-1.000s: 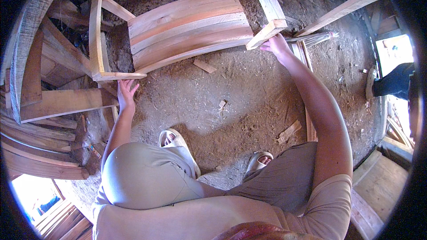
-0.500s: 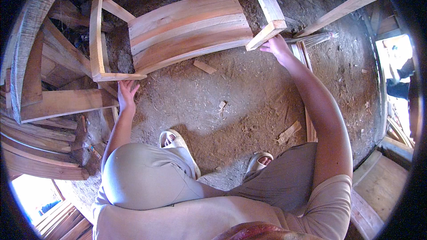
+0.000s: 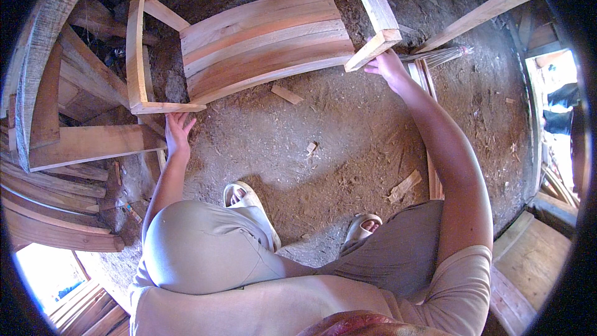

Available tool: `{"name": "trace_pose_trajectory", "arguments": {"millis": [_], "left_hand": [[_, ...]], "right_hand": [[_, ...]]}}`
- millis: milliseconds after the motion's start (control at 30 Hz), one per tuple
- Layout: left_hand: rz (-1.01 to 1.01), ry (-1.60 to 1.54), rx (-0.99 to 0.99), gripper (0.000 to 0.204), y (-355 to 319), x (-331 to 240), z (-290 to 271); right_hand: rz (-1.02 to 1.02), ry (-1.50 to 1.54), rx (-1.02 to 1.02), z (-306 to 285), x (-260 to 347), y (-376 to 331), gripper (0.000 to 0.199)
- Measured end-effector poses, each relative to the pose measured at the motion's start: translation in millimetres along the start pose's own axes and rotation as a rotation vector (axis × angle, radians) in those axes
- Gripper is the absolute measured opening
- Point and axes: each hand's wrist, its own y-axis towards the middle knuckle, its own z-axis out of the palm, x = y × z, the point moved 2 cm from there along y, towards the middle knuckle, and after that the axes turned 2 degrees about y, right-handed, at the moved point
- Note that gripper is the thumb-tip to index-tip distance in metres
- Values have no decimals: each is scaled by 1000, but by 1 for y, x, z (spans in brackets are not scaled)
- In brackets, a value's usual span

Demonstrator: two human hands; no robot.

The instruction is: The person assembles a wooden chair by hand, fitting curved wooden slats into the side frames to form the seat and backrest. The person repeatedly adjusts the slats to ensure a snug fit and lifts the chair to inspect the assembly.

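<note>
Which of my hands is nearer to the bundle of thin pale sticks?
Your right hand. It is just left of the bundle of thin pale sticks, at the right end of the light brown slatted wooden frame; your left hand is much farther, at that frame's left end.

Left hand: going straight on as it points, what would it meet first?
The left hand would probably first meet the short left bar of the slatted wooden frame, directly ahead; depth leaves contact unclear.
</note>
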Motion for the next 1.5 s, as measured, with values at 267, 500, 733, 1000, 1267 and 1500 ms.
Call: {"name": "trace_pose_trajectory", "arguments": {"millis": [267, 500, 733, 1000, 1267, 1500], "left_hand": [[-15, 0, -7, 60, 1, -1, 0], [-8, 35, -39, 62, -2, -2, 6], [-7, 50, -24, 62, -4, -6, 8], [2, 73, -21, 64, -10, -11, 12], [9, 82, -6, 68, -14, -16, 16], [1, 81, 2, 71, -11, -16, 14]], "right_hand": [[-10, 4, -33, 2, 2, -4, 59], [-18, 27, -18, 2, 2, -4, 58], [-26, 6, -22, -3, -5, 3, 55], [-15, 5, -11, -2, -4, 2, 52], [-3, 22, 1, -2, -4, 3, 51], [7, 24, 23, 0, -2, 1, 50]]}}
